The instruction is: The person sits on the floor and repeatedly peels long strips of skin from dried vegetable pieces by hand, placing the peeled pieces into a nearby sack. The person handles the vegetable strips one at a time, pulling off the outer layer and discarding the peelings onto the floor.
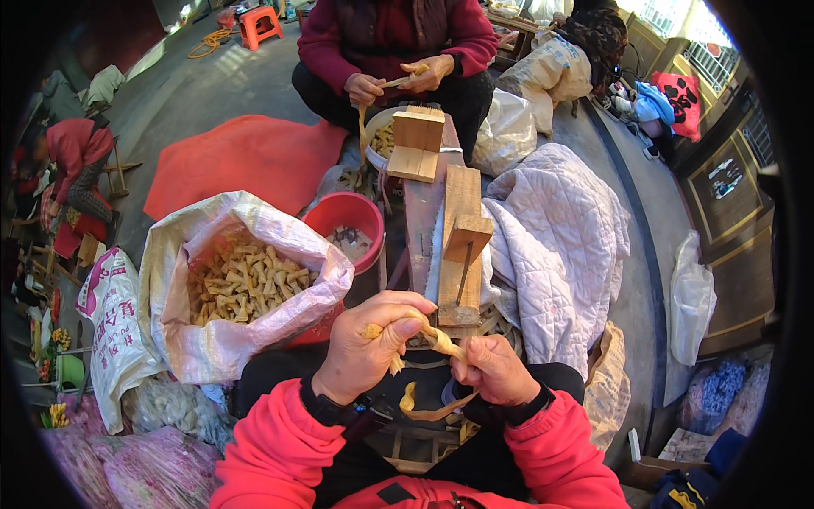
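Note:
Both hands meet in front of my lap around a pale yellow, pliable strip [447, 345] that is twisted and partly wrapped on itself. My left hand [362, 350] pinches its left part between thumb and fingers, with short ends sticking out. My right hand [500, 370] grips the right part, and a flat tan tail [439, 415] hangs below with a curled yellow tip. Just beyond the hands, a wooden block stand [462, 248] with a thin metal rod lies on a narrow bench [420, 229]. Left of them, an open woven sack [168, 337] holds many small knotted yellow pieces [254, 280].
Opposite me a seated person [394, 57] holds a similar strip above a white bucket [376, 121]. A second wooden stand [418, 143] occupies the bench's far end. Near the sack is a red bucket [375, 219]. A quilted cloth [553, 248] drapes on the right.

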Tool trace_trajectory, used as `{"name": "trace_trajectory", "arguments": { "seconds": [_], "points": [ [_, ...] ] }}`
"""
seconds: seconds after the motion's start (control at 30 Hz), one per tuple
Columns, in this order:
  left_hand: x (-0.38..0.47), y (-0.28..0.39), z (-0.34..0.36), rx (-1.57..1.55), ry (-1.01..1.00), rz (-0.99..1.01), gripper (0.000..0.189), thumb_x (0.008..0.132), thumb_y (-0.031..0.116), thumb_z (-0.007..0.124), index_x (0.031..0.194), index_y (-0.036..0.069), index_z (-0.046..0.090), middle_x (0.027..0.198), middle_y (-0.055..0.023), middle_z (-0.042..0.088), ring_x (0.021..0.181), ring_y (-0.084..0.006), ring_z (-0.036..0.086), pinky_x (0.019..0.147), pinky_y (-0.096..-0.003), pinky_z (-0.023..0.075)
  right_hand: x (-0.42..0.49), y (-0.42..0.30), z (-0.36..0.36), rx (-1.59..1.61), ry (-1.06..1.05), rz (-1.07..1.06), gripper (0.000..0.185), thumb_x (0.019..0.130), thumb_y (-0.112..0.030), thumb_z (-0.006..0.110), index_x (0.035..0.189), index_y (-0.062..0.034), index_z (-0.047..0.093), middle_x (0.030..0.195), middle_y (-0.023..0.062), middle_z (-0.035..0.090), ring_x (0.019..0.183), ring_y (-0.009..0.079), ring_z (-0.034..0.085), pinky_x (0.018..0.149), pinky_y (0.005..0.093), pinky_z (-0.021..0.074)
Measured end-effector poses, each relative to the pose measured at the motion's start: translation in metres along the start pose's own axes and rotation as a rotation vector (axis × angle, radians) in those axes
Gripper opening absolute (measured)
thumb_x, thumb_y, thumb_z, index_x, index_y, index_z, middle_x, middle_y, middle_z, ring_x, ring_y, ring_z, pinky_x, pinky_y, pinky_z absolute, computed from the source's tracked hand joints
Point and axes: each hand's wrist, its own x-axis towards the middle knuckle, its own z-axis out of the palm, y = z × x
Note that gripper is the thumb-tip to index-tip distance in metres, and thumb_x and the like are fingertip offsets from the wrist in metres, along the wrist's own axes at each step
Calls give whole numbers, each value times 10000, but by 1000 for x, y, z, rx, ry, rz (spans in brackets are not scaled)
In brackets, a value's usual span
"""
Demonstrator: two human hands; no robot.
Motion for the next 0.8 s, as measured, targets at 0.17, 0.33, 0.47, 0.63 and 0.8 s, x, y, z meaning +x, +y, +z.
{"name": "trace_trajectory", "arguments": {
  "seconds": [0.17,0.33,0.47,0.63,0.8],
  "points": [
    [-1,-7,2,-249,-262,-393,174,898,125,725,1025,18,675,885,-49,652,643,-68,559,569,-196,438,1,-4,6,35,12,108,453,961,-438,630,739,-43,637,622,-49,474,552,53,341,513,228,264],
    [-5,-9,5,-219,-184,-373,84,895,104,713,900,55,646,745,22,602,592,-34,545,516,-196,413,-8,-16,6,-60,172,154,366,934,-372,693,780,-42,663,683,-42,549,595,42,416,549,206,313],
    [7,-11,13,-86,-91,-291,78,929,109,673,939,55,618,741,-6,601,588,-53,543,516,-201,417,-6,-24,2,-108,298,-160,185,928,-199,716,856,-31,687,777,-38,635,720,39,536,661,190,422],
    [39,-36,26,79,21,-172,136,945,155,659,956,20,652,831,-38,648,737,-92,590,647,-254,483,30,-26,-15,-695,641,-602,169,900,-152,738,838,-32,636,695,-29,609,656,43,519,586,228,425],
    [50,-62,27,354,146,-77,139,934,137,670,946,-1,651,849,-79,646,716,-129,600,642,-271,480,45,-18,-29,-1124,864,-424,224,816,-100,795,819,-44,579,683,99,638,576,184,599,562,307,476]
  ]
}}
